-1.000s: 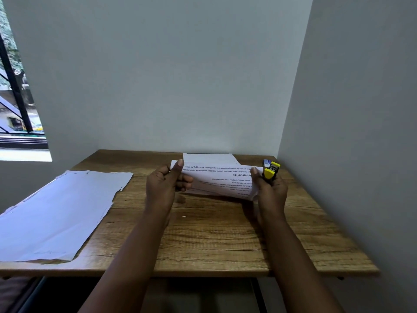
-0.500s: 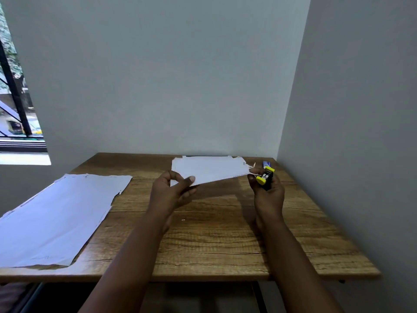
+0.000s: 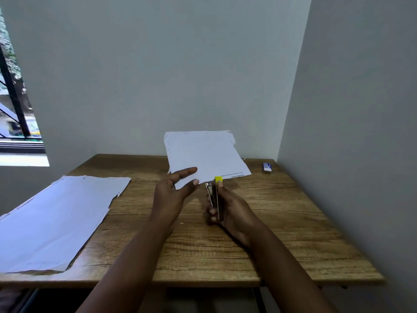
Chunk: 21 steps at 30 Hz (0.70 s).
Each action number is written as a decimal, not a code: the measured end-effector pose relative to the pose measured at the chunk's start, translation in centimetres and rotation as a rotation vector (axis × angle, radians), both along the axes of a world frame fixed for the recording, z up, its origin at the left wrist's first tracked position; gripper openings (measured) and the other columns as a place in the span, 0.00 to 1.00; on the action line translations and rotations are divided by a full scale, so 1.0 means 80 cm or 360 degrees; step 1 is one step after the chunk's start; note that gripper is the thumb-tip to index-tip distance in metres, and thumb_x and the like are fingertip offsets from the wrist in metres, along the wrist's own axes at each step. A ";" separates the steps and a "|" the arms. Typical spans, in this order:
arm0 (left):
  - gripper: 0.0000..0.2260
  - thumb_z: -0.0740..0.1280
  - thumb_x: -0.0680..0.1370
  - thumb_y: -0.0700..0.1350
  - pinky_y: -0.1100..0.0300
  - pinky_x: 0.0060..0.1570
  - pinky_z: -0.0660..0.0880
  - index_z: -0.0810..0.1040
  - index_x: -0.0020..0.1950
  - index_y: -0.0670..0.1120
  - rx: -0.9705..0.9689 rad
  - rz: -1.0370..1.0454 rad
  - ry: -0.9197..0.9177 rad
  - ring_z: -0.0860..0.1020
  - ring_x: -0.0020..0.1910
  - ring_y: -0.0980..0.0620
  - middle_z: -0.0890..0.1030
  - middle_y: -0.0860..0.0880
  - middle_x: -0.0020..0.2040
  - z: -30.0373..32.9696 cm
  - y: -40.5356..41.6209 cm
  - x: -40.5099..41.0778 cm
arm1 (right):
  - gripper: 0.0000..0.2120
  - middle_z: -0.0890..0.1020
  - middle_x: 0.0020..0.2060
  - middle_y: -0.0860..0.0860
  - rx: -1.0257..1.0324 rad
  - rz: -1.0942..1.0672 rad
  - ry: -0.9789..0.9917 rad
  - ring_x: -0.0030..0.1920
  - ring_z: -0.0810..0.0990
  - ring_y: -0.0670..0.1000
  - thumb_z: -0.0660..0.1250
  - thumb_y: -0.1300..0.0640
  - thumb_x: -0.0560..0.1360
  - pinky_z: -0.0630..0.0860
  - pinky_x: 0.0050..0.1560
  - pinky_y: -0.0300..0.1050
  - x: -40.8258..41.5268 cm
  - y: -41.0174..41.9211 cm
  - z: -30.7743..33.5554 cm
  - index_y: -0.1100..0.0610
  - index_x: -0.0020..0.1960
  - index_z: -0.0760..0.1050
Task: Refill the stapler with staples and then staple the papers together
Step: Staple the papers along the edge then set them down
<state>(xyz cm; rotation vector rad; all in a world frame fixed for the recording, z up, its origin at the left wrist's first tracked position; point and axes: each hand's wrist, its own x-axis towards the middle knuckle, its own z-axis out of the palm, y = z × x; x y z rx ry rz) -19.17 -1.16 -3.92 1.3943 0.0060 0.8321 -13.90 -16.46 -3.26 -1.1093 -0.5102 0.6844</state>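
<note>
I see my right hand with its grip clamped on the stapler at frame centre, yellow tip touching the papers, which my left hand pinches above the wooden worktop. A staple box lies right, far edge.

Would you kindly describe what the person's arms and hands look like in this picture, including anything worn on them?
Both forearms are bare as far as the frame shows: no sleeves, no watch, no bracelet at either wrist. The left hand and the right hand wear no gloves, and no rings can be made out on the fingers that show. The nails look short and unpainted. No markings or bandages are visible.
</note>
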 end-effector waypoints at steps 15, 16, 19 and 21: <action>0.16 0.76 0.71 0.36 0.75 0.50 0.74 0.85 0.56 0.50 0.0285 0.0057 -0.0031 0.79 0.57 0.66 0.83 0.64 0.55 -0.002 -0.011 0.001 | 0.18 0.77 0.34 0.50 0.0036 -0.0094 -0.0187 0.35 0.75 0.48 0.64 0.44 0.75 0.70 0.40 0.47 -0.002 0.008 -0.005 0.58 0.54 0.74; 0.16 0.76 0.71 0.36 0.75 0.50 0.74 0.85 0.56 0.50 0.0290 0.0055 -0.0031 0.79 0.57 0.66 0.83 0.64 0.55 -0.002 -0.011 0.001 | 0.18 0.77 0.34 0.50 0.0042 -0.0100 -0.0190 0.34 0.75 0.48 0.65 0.44 0.75 0.70 0.40 0.47 -0.002 0.008 -0.004 0.58 0.54 0.74; 0.16 0.76 0.71 0.36 0.73 0.52 0.74 0.84 0.56 0.49 0.0300 0.0041 -0.0037 0.79 0.58 0.65 0.83 0.64 0.55 -0.003 -0.011 0.002 | 0.19 0.78 0.35 0.49 0.0053 -0.0110 -0.0200 0.34 0.75 0.47 0.65 0.43 0.74 0.71 0.40 0.46 -0.002 0.009 -0.003 0.58 0.54 0.75; 0.16 0.76 0.71 0.36 0.69 0.55 0.75 0.84 0.57 0.49 0.0295 0.0020 -0.0025 0.79 0.60 0.63 0.83 0.61 0.56 -0.003 -0.010 0.002 | 0.18 0.79 0.37 0.49 0.0079 -0.0102 -0.0183 0.34 0.75 0.47 0.64 0.44 0.74 0.71 0.38 0.44 -0.002 0.007 -0.002 0.58 0.54 0.75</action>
